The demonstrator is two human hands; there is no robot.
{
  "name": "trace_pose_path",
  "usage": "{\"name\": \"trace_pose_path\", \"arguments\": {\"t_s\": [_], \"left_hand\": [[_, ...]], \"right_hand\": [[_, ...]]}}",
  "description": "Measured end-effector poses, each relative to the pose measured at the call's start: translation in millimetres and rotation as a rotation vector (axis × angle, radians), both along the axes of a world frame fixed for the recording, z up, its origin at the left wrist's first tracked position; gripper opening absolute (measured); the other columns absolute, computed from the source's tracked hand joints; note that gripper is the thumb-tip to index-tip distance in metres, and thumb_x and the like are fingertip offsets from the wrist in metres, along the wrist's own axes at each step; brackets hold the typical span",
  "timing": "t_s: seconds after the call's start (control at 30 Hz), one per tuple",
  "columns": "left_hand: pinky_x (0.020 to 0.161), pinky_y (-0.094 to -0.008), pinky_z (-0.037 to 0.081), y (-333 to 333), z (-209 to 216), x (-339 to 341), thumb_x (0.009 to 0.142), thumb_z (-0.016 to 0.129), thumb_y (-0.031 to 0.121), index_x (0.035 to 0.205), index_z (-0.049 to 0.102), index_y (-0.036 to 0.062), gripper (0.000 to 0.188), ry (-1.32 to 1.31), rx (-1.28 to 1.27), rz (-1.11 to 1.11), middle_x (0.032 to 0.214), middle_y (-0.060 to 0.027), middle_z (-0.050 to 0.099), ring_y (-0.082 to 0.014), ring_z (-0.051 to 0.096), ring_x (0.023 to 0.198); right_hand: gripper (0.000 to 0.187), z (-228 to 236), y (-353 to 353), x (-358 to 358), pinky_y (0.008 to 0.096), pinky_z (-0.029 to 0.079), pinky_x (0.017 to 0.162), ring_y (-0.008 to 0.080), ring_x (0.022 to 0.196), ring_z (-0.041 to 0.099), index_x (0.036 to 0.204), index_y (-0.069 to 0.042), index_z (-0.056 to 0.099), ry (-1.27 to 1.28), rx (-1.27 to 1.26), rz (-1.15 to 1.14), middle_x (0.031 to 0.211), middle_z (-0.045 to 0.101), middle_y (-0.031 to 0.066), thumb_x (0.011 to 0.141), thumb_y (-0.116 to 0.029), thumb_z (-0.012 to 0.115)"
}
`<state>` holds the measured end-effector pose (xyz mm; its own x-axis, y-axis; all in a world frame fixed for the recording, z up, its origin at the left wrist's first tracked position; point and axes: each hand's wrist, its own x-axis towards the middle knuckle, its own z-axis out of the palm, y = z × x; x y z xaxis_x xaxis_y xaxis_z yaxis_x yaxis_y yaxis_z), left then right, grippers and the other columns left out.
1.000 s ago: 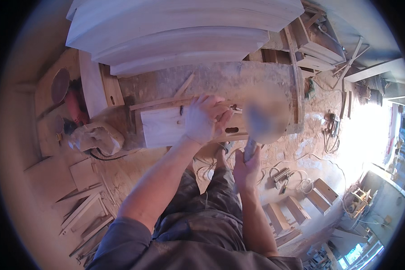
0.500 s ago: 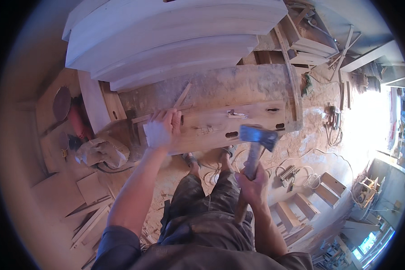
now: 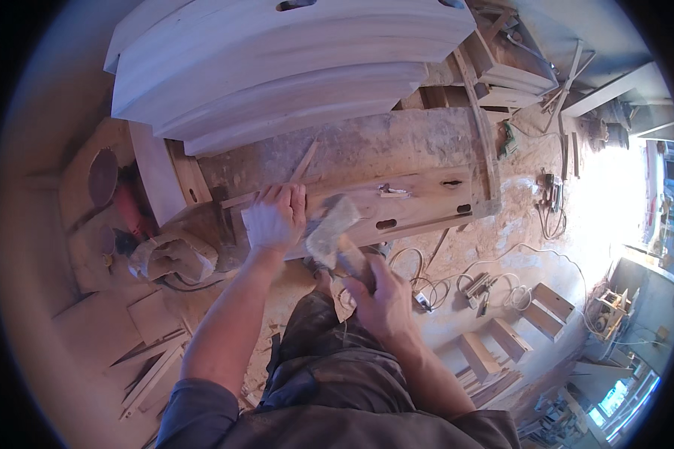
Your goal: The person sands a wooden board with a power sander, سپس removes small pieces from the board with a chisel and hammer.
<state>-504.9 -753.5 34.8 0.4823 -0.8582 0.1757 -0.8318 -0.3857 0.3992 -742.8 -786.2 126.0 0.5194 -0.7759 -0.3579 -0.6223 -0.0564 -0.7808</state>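
A pale wooden board [image 3: 427,187] with several dark oblong slots lies on the low bench in front of me. My left hand [image 3: 278,213] is at its left end, fingers together and curled over the wood. The handle of a hatchet [image 3: 329,232] is in the closed fist of my right hand [image 3: 382,299]. Blurred by motion, the hatchet's head is over the board's near edge, just right of my left hand. Whether it touches the board I cannot tell. Small pale wood chips [image 3: 392,191] lie on the board's upper face.
Large curved pale panels [image 3: 277,82] are stacked beyond the bench. A wood strip [image 3: 305,159] rests on the dusty bench top [image 3: 367,138]. Cables [image 3: 554,254] and a power tool [image 3: 552,193] lie on the floor at right, near wooden box frames [image 3: 509,340]. Offcuts [image 3: 153,374] are at left.
My right hand has swung the hatchet leftward, from over the board's right part to near my left hand. The left hand has stayed at the board's left end.
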Motion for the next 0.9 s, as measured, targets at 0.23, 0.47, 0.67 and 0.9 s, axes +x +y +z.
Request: {"name": "trace_pose_path", "arguments": {"t_s": [0.23, 0.47, 0.67, 0.9], "left_hand": [[0.08, -0.0488, 0.052, 6, -7, 1, 0.1, 0.059, 0.023, 0.086, 0.069, 0.0059, 0.024, 0.002, 0.064, -0.012, 0.087, -0.0136, 0.071, -0.0357, 0.067, 0.088], [0.083, -0.0493, 0.052, 5, -3, 3, 0.1, 0.059, 0.023, 0.086, 0.069, 0.0064, 0.024, 0.032, 0.001, 0.0, 0.089, -0.013, 0.072, -0.0353, 0.068, 0.09], [0.083, -0.0489, 0.052, 13, -13, -2, 0.1, 0.058, 0.023, 0.087, 0.069, 0.0067, 0.023, 0.017, 0.063, 0.018, 0.09, -0.0139, 0.072, -0.0353, 0.068, 0.092], [0.079, -0.0502, 0.051, 6, -3, 3, 0.098, 0.06, 0.022, 0.084, 0.069, 0.0068, 0.023, 0.062, -0.023, 0.009, 0.086, -0.0152, 0.07, -0.0361, 0.067, 0.086]], "right_hand": [[0.035, 16, -13, 11, 0.0545, 0.052, 0.075, 0.049, 0.083, 0.065, 0.113, -0.001, 0.058, 0.2, 0.11, -0.115, 0.09, 0.068, 0.0243, 0.094, -0.028, 0.07], [0.045, 4, -17, 4, 0.0511, 0.054, 0.079, 0.0445, 0.09, 0.069, 0.124, 0.001, 0.059, 0.049, -0.075, 0.078, 0.095, 0.071, 0.0238, 0.092, -0.028, 0.072], [0.044, 24, -9, 20, 0.0523, 0.055, 0.072, 0.044, 0.087, 0.071, 0.129, -0.002, 0.056, 0.214, 0.106, 0.036, 0.089, 0.071, 0.025, 0.093, -0.025, 0.069], [0.038, 5, -46, -11, 0.0475, 0.055, 0.068, 0.0413, 0.079, 0.069, 0.125, -0.003, 0.058, 0.289, -0.066, 0.136, 0.09, 0.07, 0.0216, 0.095, -0.024, 0.068]]}}
